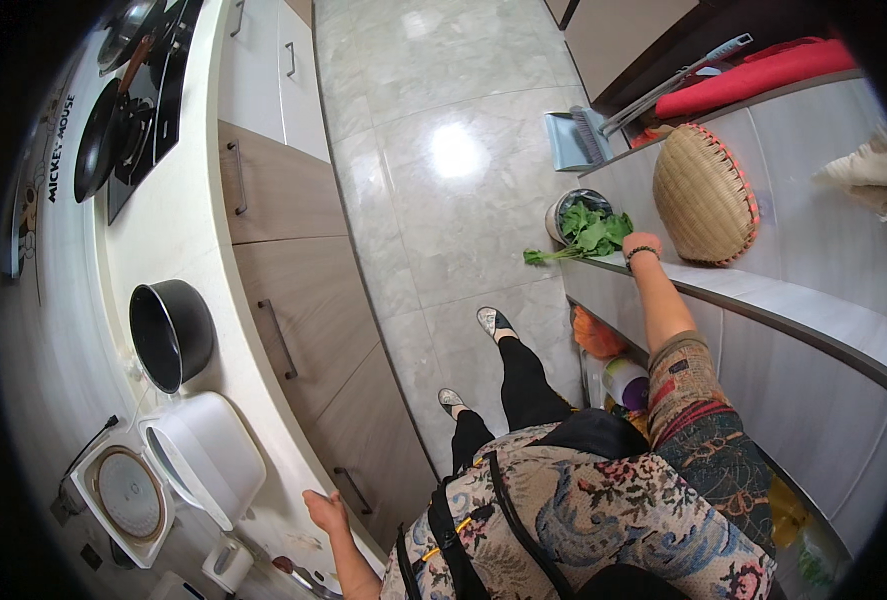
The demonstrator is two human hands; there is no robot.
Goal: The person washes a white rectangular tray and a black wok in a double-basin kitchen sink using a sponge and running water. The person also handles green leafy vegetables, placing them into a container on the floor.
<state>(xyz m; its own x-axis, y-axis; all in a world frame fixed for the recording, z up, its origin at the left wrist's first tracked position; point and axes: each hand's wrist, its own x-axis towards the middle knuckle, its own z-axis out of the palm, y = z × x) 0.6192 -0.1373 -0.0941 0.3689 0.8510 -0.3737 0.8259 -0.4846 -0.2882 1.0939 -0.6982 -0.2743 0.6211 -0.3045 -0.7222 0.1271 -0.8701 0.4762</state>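
Note:
My right hand [641,245] reaches out to a bunch of leafy greens [597,234] at the near end of a low tiled ledge, its fingers closed on the leaves. The stems hang out past the ledge's edge, and some leaves lie over a round bin [557,217] with a dark liner. My left hand [326,511] is over the front edge of the pale counter [282,450], fingers partly bent, with nothing seen in it. A rice cooker [207,457] with its lid up stands beyond that hand, beside a black pot [173,334].
A woven basket [702,195] leans on the tiled ledge. A blue dustpan [567,141] with a brush stands on the floor behind the bin. A frying pan [98,142] sits on the gas hob [164,112]. Bags and containers fill the space under the ledge.

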